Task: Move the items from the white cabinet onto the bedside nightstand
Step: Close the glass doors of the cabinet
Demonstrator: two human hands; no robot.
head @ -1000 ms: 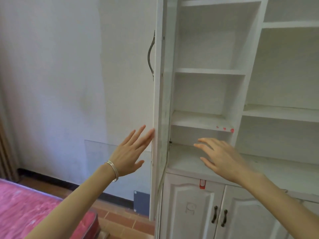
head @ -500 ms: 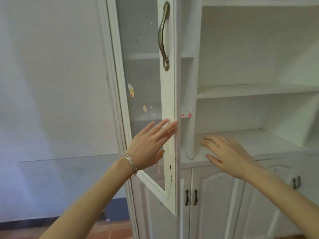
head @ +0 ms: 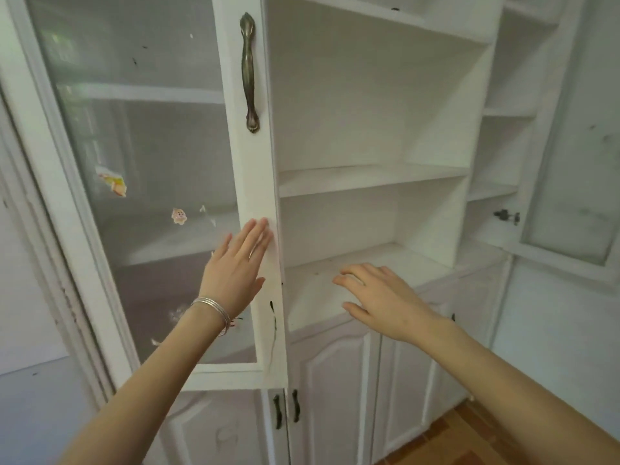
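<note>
While the sticker-dotted glass door (head: 151,182) of the white cabinet (head: 369,177) is pressed by the flat-fingered left hand (head: 235,266), the right hand (head: 379,297) is held spread, gripping nothing, before its shelf.

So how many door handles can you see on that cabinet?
3: the bronze handle on the glass door, then the left dark handle and right dark handle side by side on the lower doors. A dark speck by the right forearm may be a hidden fourth.

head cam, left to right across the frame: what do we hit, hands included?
orange sticker → pink sticker → left hand → right hand → metal hinge → right glass door
</note>
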